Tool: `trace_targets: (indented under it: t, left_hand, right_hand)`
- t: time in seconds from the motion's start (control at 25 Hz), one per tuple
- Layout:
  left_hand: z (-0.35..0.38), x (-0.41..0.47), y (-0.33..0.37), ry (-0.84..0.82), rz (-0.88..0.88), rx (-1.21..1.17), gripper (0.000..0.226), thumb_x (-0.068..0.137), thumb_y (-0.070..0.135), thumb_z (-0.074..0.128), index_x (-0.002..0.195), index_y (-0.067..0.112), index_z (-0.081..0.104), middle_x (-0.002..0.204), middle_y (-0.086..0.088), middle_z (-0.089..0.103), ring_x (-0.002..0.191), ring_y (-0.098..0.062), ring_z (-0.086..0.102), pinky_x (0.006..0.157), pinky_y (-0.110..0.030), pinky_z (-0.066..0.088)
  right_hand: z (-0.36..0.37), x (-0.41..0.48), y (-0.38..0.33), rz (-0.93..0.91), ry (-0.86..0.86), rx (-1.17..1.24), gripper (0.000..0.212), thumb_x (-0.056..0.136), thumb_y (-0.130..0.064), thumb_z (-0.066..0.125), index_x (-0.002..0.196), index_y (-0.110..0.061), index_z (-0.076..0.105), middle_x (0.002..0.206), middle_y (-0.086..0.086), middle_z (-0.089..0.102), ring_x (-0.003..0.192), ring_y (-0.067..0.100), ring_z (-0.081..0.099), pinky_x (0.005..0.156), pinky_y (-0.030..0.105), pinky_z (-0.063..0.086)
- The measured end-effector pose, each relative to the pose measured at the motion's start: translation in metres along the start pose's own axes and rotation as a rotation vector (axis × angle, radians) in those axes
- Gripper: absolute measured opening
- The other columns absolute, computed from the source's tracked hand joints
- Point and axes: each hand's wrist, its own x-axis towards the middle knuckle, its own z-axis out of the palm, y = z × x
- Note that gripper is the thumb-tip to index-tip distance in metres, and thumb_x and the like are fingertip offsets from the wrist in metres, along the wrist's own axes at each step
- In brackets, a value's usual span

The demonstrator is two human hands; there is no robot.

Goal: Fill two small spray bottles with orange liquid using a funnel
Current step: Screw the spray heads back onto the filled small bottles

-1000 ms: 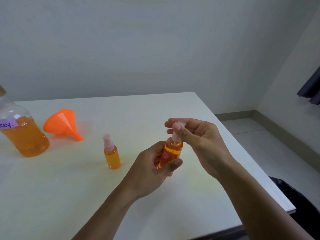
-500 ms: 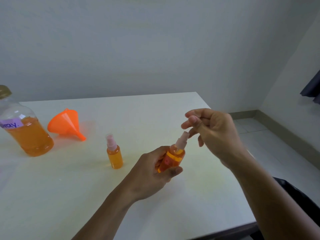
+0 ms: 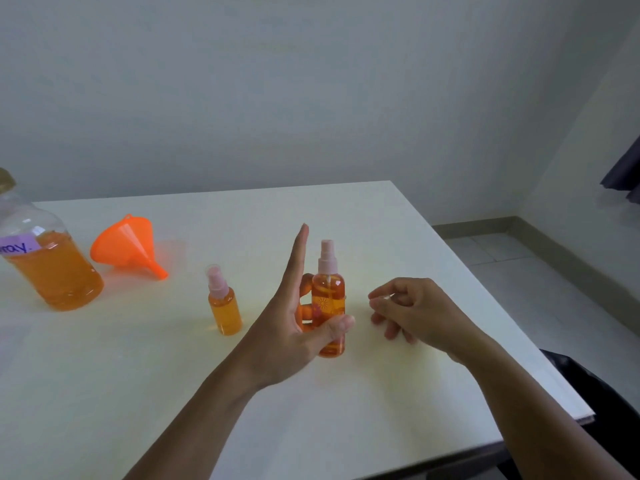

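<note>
The left hand (image 3: 287, 334) pinched an upright filled spray bottle (image 3: 328, 296), forefinger raised straight; the right hand (image 3: 419, 313) hovered beside, fingers loosely curled.

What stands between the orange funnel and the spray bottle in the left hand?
In the head view, the smaller spray bottle stands upright there, touching neither the funnel nor the taller spray bottle the left hand holds.

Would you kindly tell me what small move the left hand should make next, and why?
Probably release the taller spray bottle and withdraw the left hand: it looks filled, pump top on, upright and seemingly resting on the table, as the smaller spray bottle already stands.
</note>
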Motion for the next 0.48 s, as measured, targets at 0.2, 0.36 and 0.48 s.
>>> trace_targets:
  t: [0.2,0.36,0.48]
  left_hand:
    - [0.001,0.0,-0.002,0.028,0.062,0.024,0.097,0.08,0.025,0.076,0.143,0.061,0.012,0.13,-0.011,0.051,0.113,-0.035,0.061,0.086,-0.045,0.059]
    - [0.01,-0.011,0.012,0.215,0.25,0.266,0.072,0.082,0.017,0.065,0.136,0.047,0.029,0.082,0.011,0.059,0.076,-0.011,0.065,0.063,-0.011,0.05]
    - [0.013,-0.007,0.021,0.416,0.381,0.472,0.058,0.096,0.029,0.054,0.147,0.032,0.027,0.115,-0.002,0.066,0.094,-0.016,0.065,0.079,-0.002,0.042]
  right_hand:
    - [-0.009,-0.016,0.013,-0.013,0.084,-0.11,0.007,0.095,-0.028,0.069,0.09,-0.026,0.074,0.073,-0.004,0.078,0.058,0.018,0.072,0.055,0.019,0.055]
    - [-0.021,-0.034,0.02,-0.012,0.144,-0.162,0.006,0.095,-0.029,0.069,0.09,-0.029,0.073,0.072,-0.007,0.078,0.056,0.014,0.073,0.056,0.026,0.059]
    - [-0.022,-0.047,0.021,-0.011,0.137,-0.197,0.005,0.095,-0.031,0.069,0.091,-0.032,0.072,0.072,-0.009,0.078,0.056,0.014,0.073,0.068,0.039,0.065]
